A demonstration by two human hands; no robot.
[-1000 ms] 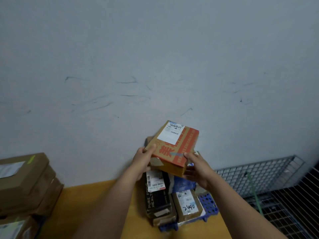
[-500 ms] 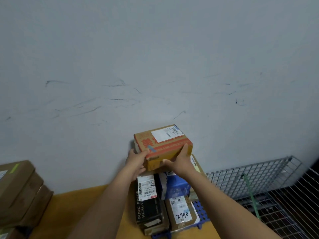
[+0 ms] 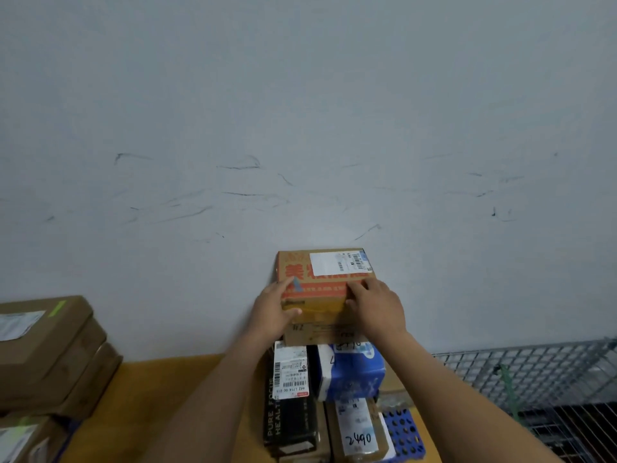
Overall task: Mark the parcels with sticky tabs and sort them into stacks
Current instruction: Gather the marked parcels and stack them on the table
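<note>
An orange-printed cardboard parcel (image 3: 329, 307) with a white label and a small blue sticky tab (image 3: 297, 285) sits level on top of a stack against the wall. My left hand (image 3: 272, 312) grips its front left corner, thumb on the front face. At the front right edge, my right hand (image 3: 377, 305) holds it with fingers over the top. Directly under it lies a brown box (image 3: 320, 334). Lower in the stack are a blue parcel (image 3: 350, 369), a black box (image 3: 287, 426) and a parcel marked 2490 (image 3: 357, 429).
The stack stands on a blue perforated tray (image 3: 404, 432) on a yellow table (image 3: 167, 396). A pile of brown boxes (image 3: 50, 345), the top one with a green tab (image 3: 58, 307), fills the left edge. A wire cage (image 3: 534, 369) is at the right.
Both hands turned the orange parcel from tilted in the air to level and carried it forward and down onto the stack by the wall.
</note>
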